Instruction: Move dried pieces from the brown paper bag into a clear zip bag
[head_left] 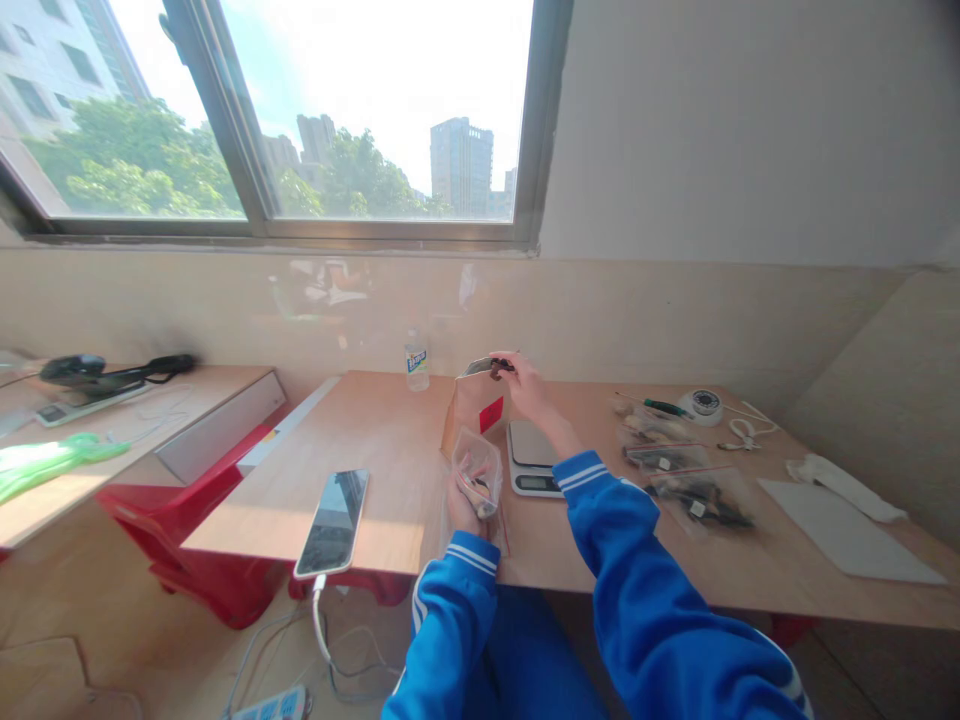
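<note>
My left hand (463,508) is closed around a clear plastic bag (478,470) near the table's front edge. Small pinkish and dark pieces show inside the bag, whose mouth faces up. Higher and to the right, my right hand (526,388) pinches a small dark piece (498,368), too small to name. It is at the upper rim of an upright brown cardboard box or paper bag (459,408) with a red patch on it. Below my right forearm lies a white kitchen scale (529,452), partly covered by the sleeve.
A phone (334,525) with a cable lies at the table's left front. A clear bottle (416,362) stands by the wall. To the right are several bags of dark parts (697,500), a green-handled screwdriver (666,408), a white dome camera (703,404) and a white sheet (847,530).
</note>
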